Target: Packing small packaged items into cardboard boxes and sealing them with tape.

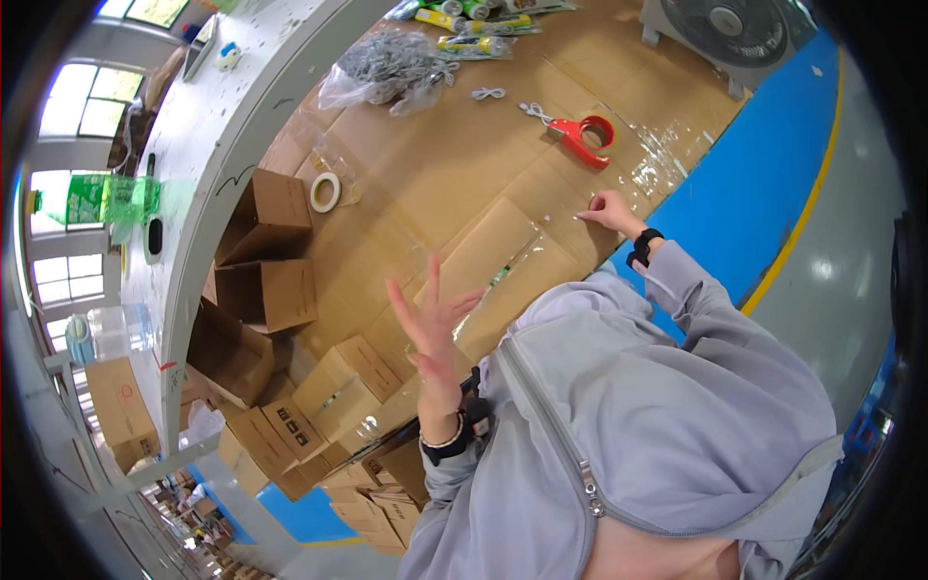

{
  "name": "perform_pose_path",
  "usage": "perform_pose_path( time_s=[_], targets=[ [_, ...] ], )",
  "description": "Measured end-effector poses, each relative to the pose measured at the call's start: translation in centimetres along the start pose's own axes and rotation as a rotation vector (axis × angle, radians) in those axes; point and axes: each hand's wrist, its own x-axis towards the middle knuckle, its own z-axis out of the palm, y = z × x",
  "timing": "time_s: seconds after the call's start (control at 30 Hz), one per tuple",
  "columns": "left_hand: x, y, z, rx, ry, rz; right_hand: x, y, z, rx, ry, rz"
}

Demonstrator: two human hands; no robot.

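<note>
My left hand (435,333) is raised with its fingers spread and nothing in it, above the left side of a closed cardboard box (483,237). My right hand (611,213) is over the cardboard-covered table near the box's right end, thumb and fingers pinched together. A tiny pale speck shows at its fingertips, too small to name. Clear tape with a green mark (499,276) runs along the box. Beyond my right hand lies a red tape dispenser (580,145). Next to it is a bundled white cord (535,111), with another white cord (488,94) farther left.
At the back are a plastic bag of grey cords (387,68), yellow-and-green packets (474,45) and a grey fan (739,27). A tape roll (326,192) lies left, near open cartons (266,295). A white shelf (227,145) borders the left; more boxes (343,382) sit beside my left arm.
</note>
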Motion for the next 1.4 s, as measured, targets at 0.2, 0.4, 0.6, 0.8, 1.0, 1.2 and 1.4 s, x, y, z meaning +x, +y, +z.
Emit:
perform_pose_path(
  time_s=[0.2, 0.4, 0.6, 0.8, 1.0, 1.2, 1.4],
  targets=[
    [-3.5, -1.8, -6.3, 0.178, 0.202, -0.104, 0.4, -0.4, -0.2, -0.018, -0.037, 0.093],
    [-9.9, -10.3, -10.1, 0.207, 0.538, -0.492, 0.9, -0.6, 1.0, -0.064, 0.053, -0.021],
    [-12.3, -15.6, -7.6, -0.069, 0.622, -0.626, -1.4, -9.2, 2.2, 0.393, -0.394, 0.175],
    [-10.0, -17.4, -5.5, -0.206, 0.483, -0.389, -1.6, -11.8, 3.2, 0.136, -0.576, 0.112],
    [-10.8, -19.5, -6.1, -0.365, 0.461, -0.305, -1.4, -13.0, 3.0, -0.049, -0.571, 0.162],
    [-11.9, -16.1, -9.0, -0.221, 0.481, -0.262, -4.0, -17.4, 4.7, 0.113, -0.409, 0.193],
    [-15.5, -5.1, -15.8, -0.083, 0.49, -0.016, -7.4, -27.6, 7.0, 0.163, -0.461, 0.115]
  ],
)
